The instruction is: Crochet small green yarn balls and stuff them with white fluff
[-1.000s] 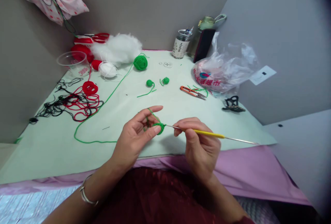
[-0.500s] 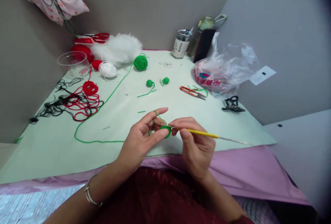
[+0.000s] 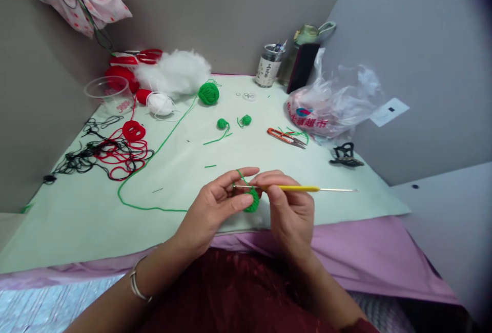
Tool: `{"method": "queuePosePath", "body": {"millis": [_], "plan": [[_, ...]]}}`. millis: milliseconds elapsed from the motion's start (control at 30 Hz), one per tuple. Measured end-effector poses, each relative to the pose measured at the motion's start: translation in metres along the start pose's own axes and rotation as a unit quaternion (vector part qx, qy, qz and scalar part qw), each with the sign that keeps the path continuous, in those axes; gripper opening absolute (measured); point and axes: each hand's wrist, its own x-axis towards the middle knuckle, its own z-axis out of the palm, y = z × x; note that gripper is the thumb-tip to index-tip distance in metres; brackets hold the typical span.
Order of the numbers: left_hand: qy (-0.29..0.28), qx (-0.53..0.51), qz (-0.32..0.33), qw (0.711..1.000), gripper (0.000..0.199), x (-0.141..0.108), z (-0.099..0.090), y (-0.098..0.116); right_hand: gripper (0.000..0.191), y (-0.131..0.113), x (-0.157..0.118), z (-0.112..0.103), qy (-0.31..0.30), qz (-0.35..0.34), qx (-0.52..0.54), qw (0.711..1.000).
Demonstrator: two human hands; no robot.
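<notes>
Near the front edge of the table, my left hand (image 3: 215, 202) pinches a small round green crochet piece (image 3: 252, 201) between thumb and fingers, with green yarn looped over its raised index finger. My right hand (image 3: 290, 205) grips a yellow-handled crochet hook (image 3: 300, 188), held nearly level. The hook's thin left end lies at the top of the green piece, by the left fingers. From my left hand a green strand (image 3: 154, 209) curves across the table to a green yarn ball (image 3: 208, 94) at the back.
Two small green pieces (image 3: 246, 120) lie mid-table. Orange thread snips (image 3: 286, 137) and a plastic bag (image 3: 326, 107) are at the right. Tangled red and black yarn (image 3: 115, 156), white stuffing (image 3: 175, 71) and a clear cup (image 3: 107, 95) are at the left.
Both hands have shifted slightly; the hook has turned to nearly level and moved a little left. More of the green piece shows, and the strand's curve has moved right.
</notes>
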Motion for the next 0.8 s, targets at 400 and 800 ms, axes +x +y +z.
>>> {"method": "queuePosePath", "body": {"millis": [400,800], "plan": [[-0.022,0.121,0.013,0.992,0.046,-0.002,-0.007,0.008,0.017,-0.003,0.006,-0.006,-0.024,0.104,0.098,0.989],[-0.002,0.227,0.035,0.973,0.044,-0.004,-0.007,0.011,0.020,-0.005,0.005,-0.019,-0.089,0.036,0.030,0.995]]}}
